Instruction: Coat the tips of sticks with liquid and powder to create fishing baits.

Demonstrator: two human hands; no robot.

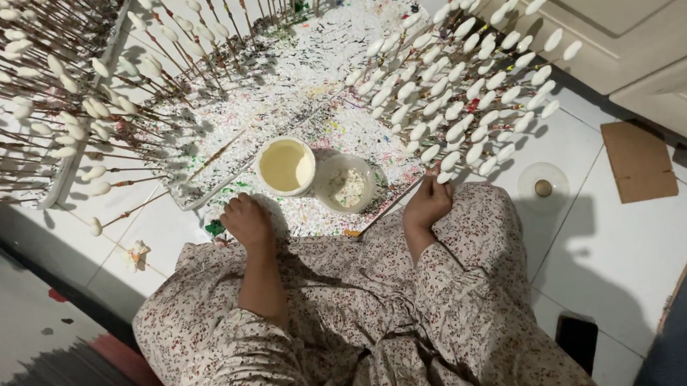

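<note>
I sit on a white tiled floor in a flowered dress. My left hand is curled into a fist with nothing visible in it, just below a white bowl of cream-coloured liquid. Beside the bowl stands a clear tub with speckled residue. My right hand is closed on a thin stick with a white oval tip. This stick lies at the near edge of a cluster of several white-tipped sticks stuck upright in a paint-spattered foam board.
More white-tipped sticks fill racks at the left and top. A brown cardboard piece, a clear lid with a small round object and a dark flat object lie on the tiles at right. Cream cabinet doors stand at top right.
</note>
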